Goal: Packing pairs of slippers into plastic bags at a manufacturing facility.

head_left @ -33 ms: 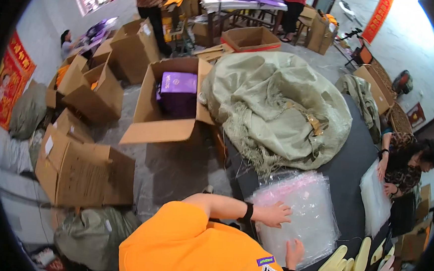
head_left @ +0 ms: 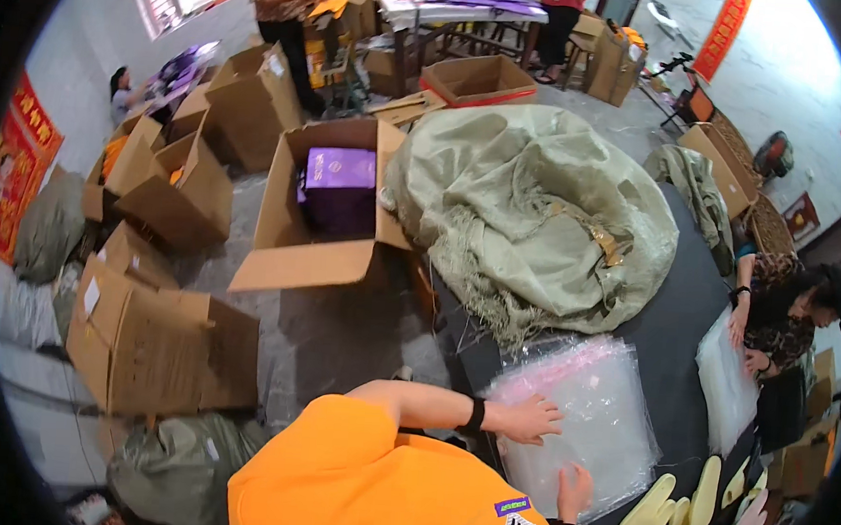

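A stack of clear plastic bags [head_left: 609, 414] with a pink strip along its far left part lies on the dark table. My left hand [head_left: 530, 419] rests flat on the stack's left part, fingers spread and holding nothing. Lower down, my right hand [head_left: 575, 490] touches the near edge of the stack, thumb and fingers apart. Several pale yellow slippers [head_left: 646, 515] lie to the right of that hand. Beyond the bags sits a large, crumpled grey-green woven sack [head_left: 529, 211].
Left of the table stands an open carton [head_left: 300, 267] with a purple box [head_left: 341, 176] inside. More cartons [head_left: 160, 343] stand on the left. Across the table, a co-worker's hands [head_left: 745, 340] touch another stack of clear bags [head_left: 727, 387]. Other people stand by a far table [head_left: 460, 10].
The whole view has shifted slightly. Both my hands stay on the bags in nearly the same places.
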`<action>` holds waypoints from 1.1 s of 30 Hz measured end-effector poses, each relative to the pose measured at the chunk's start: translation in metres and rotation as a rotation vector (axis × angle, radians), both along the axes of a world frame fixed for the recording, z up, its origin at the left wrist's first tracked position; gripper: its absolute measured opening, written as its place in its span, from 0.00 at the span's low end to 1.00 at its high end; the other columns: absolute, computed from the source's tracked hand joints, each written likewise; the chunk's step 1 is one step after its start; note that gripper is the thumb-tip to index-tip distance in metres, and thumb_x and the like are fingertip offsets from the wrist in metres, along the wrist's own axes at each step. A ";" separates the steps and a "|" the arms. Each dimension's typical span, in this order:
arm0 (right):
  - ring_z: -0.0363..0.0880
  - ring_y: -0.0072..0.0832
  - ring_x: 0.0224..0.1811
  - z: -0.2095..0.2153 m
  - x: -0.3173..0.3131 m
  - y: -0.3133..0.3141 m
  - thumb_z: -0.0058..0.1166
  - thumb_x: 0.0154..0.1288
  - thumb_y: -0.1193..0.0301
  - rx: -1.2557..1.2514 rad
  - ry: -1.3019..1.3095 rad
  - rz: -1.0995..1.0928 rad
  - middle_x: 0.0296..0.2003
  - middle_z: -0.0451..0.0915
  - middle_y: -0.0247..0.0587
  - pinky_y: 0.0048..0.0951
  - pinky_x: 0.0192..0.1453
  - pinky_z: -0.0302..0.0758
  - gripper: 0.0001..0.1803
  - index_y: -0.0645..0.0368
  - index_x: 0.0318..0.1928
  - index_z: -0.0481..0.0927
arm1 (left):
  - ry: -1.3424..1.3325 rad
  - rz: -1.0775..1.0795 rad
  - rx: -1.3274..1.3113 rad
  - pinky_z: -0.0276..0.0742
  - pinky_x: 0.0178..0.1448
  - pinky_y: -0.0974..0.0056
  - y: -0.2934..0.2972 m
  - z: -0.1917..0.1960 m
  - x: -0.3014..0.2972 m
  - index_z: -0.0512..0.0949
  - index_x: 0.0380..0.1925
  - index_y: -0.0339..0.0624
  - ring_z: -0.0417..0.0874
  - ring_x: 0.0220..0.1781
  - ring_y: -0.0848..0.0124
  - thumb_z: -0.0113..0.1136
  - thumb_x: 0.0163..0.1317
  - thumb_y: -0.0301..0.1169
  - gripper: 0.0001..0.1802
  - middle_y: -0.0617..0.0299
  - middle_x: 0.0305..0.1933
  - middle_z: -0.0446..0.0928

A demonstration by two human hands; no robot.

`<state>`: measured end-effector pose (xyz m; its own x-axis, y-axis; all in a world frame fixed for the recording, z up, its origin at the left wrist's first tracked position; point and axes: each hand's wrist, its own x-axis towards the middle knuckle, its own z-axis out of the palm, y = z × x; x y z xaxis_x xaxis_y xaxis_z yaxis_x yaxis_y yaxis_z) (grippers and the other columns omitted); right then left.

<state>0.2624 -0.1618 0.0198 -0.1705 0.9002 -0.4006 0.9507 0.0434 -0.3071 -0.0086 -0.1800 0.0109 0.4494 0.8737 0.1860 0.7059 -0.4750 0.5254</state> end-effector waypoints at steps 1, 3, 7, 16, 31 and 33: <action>0.51 0.45 0.66 0.003 -0.004 0.005 0.58 0.50 0.53 -0.020 -0.006 -0.023 0.63 0.59 0.43 0.63 0.61 0.50 0.30 0.49 0.54 0.71 | -0.063 -0.025 -0.040 0.62 0.57 0.48 -0.005 0.005 -0.016 0.71 0.49 0.49 0.66 0.58 0.57 0.60 0.51 0.41 0.24 0.56 0.50 0.69; 0.54 0.44 0.65 -0.022 -0.010 0.014 0.59 0.50 0.53 0.155 0.009 -0.007 0.62 0.60 0.46 0.55 0.62 0.53 0.32 0.51 0.55 0.70 | -0.128 -0.058 -0.105 0.66 0.52 0.51 -0.020 0.010 -0.046 0.72 0.47 0.47 0.71 0.51 0.58 0.59 0.51 0.38 0.22 0.56 0.45 0.72; 0.55 0.47 0.64 -0.016 -0.065 0.000 0.61 0.49 0.55 0.340 -0.006 -0.063 0.61 0.59 0.56 0.46 0.65 0.55 0.38 0.52 0.61 0.65 | -0.168 0.002 -0.097 0.72 0.40 0.53 -0.038 0.015 -0.118 0.74 0.42 0.44 0.77 0.40 0.55 0.56 0.50 0.33 0.17 0.54 0.35 0.75; 0.39 0.45 0.70 -0.020 -0.108 -0.001 0.59 0.47 0.46 0.094 0.022 -0.262 0.68 0.46 0.45 0.74 0.58 0.40 0.42 0.42 0.63 0.61 | -0.277 0.183 -0.317 0.72 0.48 0.55 -0.036 0.016 -0.178 0.75 0.42 0.41 0.76 0.44 0.54 0.54 0.56 0.31 0.13 0.52 0.40 0.77; 0.31 0.47 0.71 -0.018 -0.108 0.002 0.55 0.49 0.47 0.044 0.041 -0.300 0.68 0.43 0.45 0.79 0.56 0.35 0.40 0.39 0.64 0.59 | -0.554 0.248 -0.331 0.71 0.46 0.70 0.089 0.021 -0.119 0.75 0.43 0.33 0.75 0.39 0.76 0.51 0.60 0.23 0.11 0.61 0.38 0.77; 0.32 0.47 0.71 -0.019 -0.108 0.000 0.55 0.50 0.47 0.058 0.032 -0.296 0.68 0.43 0.46 0.80 0.56 0.36 0.40 0.40 0.64 0.59 | -0.535 0.300 -0.294 0.71 0.46 0.70 0.106 0.020 -0.123 0.75 0.43 0.34 0.76 0.40 0.74 0.50 0.61 0.22 0.11 0.60 0.39 0.77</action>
<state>0.1547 -0.1618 0.0006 0.0915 0.9340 -0.3453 0.9146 -0.2159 -0.3418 -0.1315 -0.0740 0.0313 0.0922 0.9944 0.0510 0.3914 -0.0833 0.9164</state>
